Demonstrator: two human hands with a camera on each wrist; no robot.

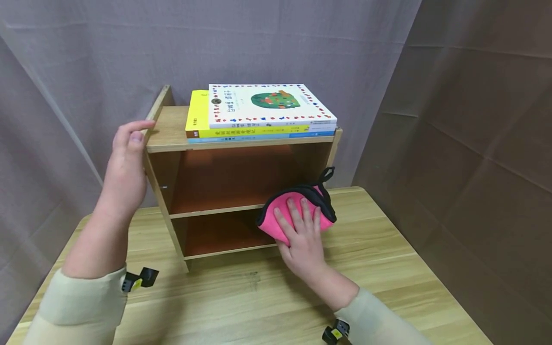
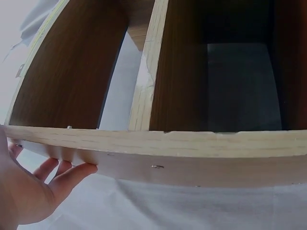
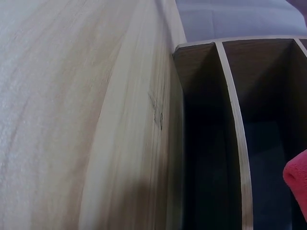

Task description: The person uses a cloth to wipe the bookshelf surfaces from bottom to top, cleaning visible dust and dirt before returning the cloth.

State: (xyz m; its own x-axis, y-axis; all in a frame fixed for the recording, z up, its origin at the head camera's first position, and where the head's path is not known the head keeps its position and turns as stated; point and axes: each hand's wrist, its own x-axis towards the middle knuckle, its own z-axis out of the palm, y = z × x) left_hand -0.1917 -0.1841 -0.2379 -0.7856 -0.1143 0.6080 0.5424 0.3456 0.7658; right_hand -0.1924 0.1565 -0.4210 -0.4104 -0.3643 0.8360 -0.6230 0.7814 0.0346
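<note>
A small wooden bookshelf (image 1: 222, 209) stands on the table, its open front toward me. My left hand (image 1: 127, 167) is at the top of the bookshelf's left side panel. In the left wrist view its fingertips touch the panel's outer face. My right hand (image 1: 304, 244) lies with fingers spread over a folded pink cloth (image 1: 269, 223) with black trim and a black loop. It presses the cloth at the bookshelf's right front edge, beside the middle shelf. In the right wrist view only a fuzzy corner of the cloth (image 3: 298, 179) shows; the right hand is out of frame.
Several books (image 1: 258, 108) lie stacked on top of the bookshelf, a white one uppermost, with yellow and blue ones below. Under everything is a light wooden table (image 1: 388, 268). Grey curtain cloth (image 1: 276, 43) hangs behind, and a darker sheet (image 1: 470, 143) at the right.
</note>
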